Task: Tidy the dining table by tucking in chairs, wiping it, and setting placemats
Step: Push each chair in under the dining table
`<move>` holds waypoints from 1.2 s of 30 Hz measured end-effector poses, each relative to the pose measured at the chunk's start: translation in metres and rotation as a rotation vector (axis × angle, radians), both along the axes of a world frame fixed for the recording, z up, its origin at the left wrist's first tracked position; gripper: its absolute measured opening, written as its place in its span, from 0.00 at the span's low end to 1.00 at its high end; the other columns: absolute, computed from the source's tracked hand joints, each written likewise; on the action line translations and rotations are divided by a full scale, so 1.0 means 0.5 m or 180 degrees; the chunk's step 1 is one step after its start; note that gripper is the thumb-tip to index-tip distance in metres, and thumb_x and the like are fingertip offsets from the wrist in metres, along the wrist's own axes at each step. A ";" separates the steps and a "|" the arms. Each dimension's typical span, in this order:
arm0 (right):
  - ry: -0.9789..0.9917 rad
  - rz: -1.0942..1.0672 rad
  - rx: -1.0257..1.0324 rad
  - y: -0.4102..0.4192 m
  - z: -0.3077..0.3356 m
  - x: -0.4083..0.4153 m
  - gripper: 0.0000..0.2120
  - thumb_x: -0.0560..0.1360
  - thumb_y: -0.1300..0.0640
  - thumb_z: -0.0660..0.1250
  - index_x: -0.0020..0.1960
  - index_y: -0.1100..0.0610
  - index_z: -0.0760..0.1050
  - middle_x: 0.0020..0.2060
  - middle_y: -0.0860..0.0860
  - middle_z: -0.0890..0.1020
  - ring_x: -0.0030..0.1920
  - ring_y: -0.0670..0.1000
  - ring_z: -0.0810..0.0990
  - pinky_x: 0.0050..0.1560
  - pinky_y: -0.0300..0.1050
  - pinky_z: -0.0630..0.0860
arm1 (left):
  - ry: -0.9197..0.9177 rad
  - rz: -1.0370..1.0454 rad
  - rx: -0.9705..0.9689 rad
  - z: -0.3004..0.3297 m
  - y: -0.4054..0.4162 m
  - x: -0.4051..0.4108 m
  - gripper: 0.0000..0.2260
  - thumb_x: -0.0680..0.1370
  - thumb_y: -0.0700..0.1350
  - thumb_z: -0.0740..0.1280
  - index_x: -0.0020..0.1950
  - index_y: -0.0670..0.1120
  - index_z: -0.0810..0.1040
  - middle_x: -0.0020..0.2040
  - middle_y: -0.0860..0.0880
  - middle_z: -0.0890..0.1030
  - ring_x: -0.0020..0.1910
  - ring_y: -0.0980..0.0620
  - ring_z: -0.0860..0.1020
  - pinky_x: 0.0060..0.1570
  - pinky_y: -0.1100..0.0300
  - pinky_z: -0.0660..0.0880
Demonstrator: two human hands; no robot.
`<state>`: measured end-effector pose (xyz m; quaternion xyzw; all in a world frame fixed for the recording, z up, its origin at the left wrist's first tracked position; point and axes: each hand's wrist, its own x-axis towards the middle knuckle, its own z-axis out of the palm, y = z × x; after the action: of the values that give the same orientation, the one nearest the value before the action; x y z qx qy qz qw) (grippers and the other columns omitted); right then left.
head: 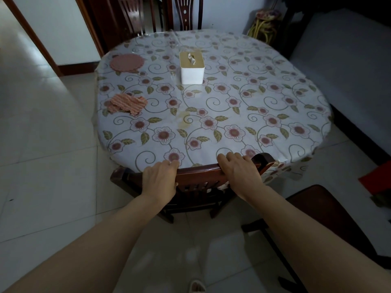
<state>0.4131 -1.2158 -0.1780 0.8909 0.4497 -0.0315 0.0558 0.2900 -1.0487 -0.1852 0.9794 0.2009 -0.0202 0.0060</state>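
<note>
Both hands, left hand [160, 178] and right hand [240, 172], grip the chair [198, 176] at the floral table [211, 115].

White square tissue box with a tan lid [192, 68] near mid-surface, a tissue poking up through the slot. Pale glossy floor tiles [42, 170] all around. Grey-covered sofa or bed [342, 66] along the right side. Red flat object [378, 176] on the floor at right. Stacked patterned stools with yellow legs [265, 24] in the far corner.
</note>
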 end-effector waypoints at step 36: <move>0.0013 -0.2087 0.0440 -0.600 0.213 -0.245 0.35 0.73 0.52 0.69 0.73 0.52 0.55 0.73 0.56 0.55 0.71 0.56 0.57 0.70 0.50 0.60 | 0.0344 -0.2023 -0.0873 0.203 -0.559 0.019 0.25 0.74 0.53 0.66 0.68 0.47 0.64 0.62 0.45 0.74 0.61 0.44 0.72 0.55 0.51 0.71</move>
<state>0.2905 -1.5160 -0.0713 0.9897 0.1404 -0.0190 -0.0189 0.2995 -1.3284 -0.0835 0.9806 -0.1186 -0.0997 0.1203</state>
